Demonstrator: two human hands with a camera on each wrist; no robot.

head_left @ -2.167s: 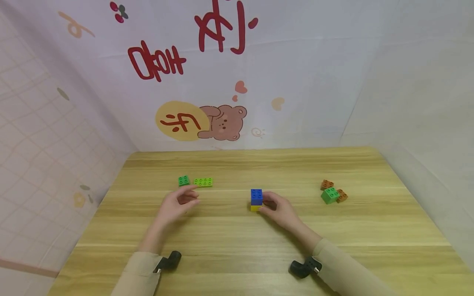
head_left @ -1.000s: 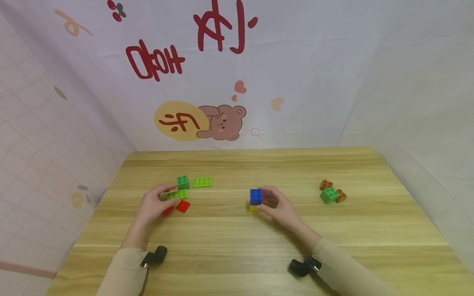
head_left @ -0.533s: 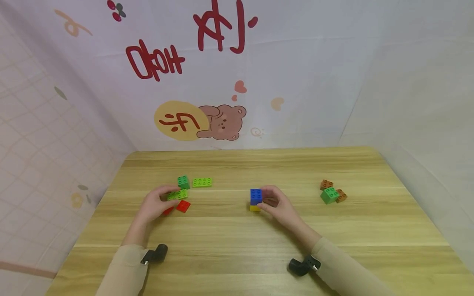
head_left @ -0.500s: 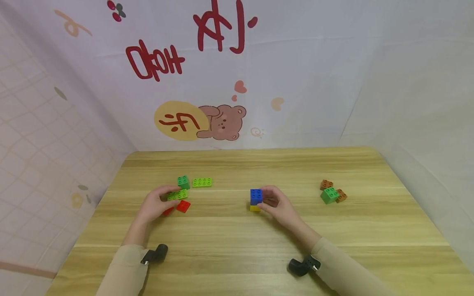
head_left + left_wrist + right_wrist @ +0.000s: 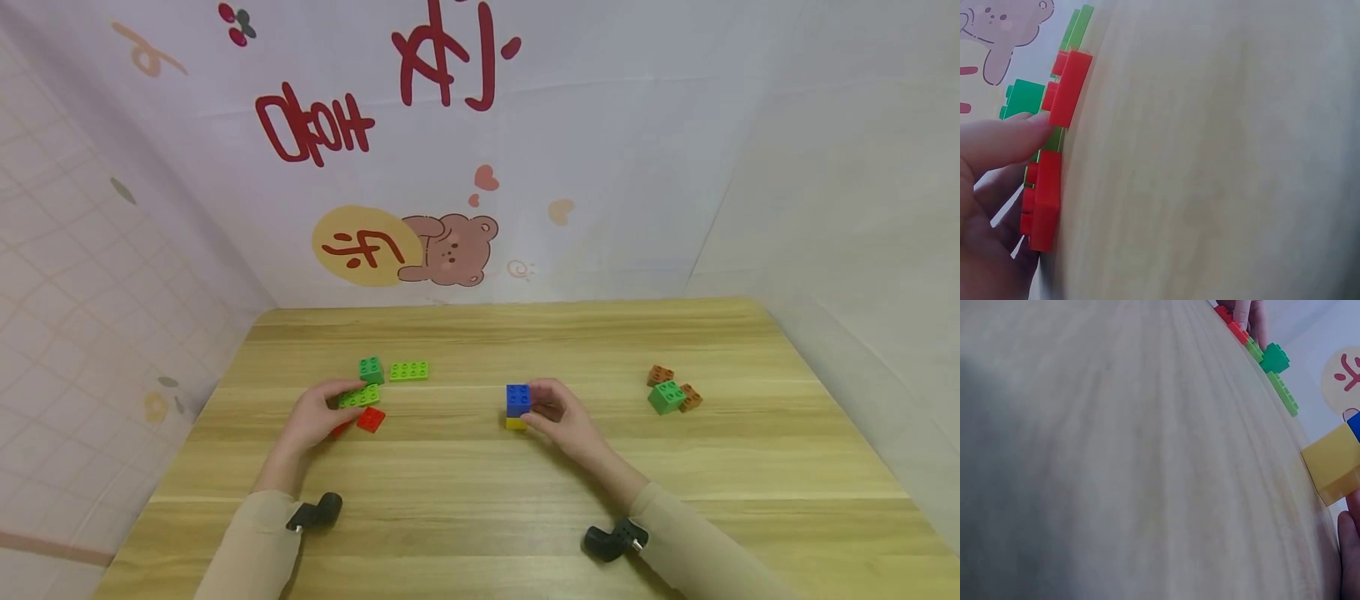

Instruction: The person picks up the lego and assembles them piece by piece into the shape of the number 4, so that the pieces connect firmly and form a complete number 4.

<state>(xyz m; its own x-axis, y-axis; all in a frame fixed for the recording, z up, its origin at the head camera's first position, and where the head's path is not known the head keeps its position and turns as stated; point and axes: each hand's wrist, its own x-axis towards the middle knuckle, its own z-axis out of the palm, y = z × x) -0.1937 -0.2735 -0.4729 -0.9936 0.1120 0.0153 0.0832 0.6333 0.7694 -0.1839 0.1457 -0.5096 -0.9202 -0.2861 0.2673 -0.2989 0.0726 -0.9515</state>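
My left hand is at the left of the table, its thumb and fingers pinching a light green building brick lying flat. One red brick lies just beside the thumb. Another red brick is partly covered by the hand in the head view but shows in the left wrist view. Near mid-table, a blue brick stands on a yellow brick, and my right hand holds this stack from its right side. The right wrist view shows the yellow brick upright against the tabletop.
A dark green brick and a second light green brick lie behind the left hand. At the right, a green brick sits against two brown bricks. A printed white cloth hangs behind the wooden table.
Over two seconds my left hand has moved left and nearer, uncovering the red bricks, and taken hold of the light green brick. Both hands have stayed nearly still for the last second.
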